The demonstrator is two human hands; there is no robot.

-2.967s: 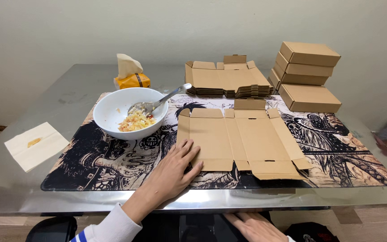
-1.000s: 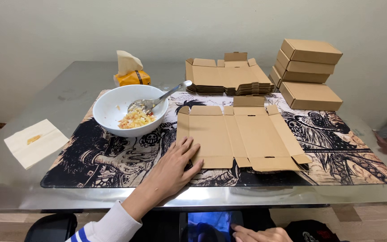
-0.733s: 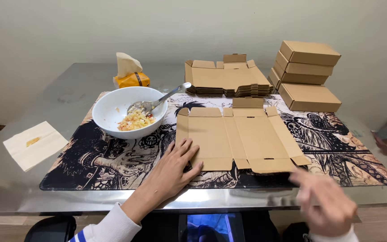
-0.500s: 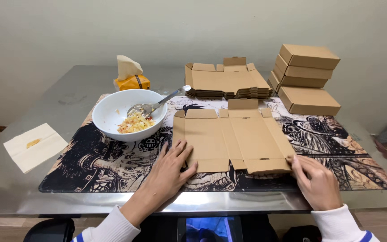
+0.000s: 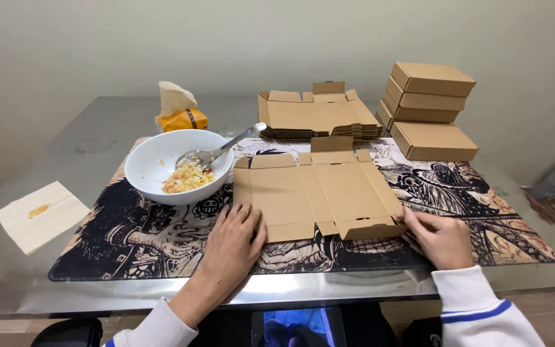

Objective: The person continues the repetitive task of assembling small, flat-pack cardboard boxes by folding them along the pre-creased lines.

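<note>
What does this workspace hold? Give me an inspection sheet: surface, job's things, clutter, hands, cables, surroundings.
Surface: glass-topped table under a black-and-white printed mat.
Job's things: flat cardboard box blank unfolded on the mat; stack of flat blanks behind it; folded boxes stacked at the right.
Clutter: white bowl of food with a spoon; tissue pack; stained napkin.
Hands: left hand flat at the blank's near left edge; right hand touching its near right flap.
Cables: nothing seen.
Surroundings: plain pale wall.
</note>
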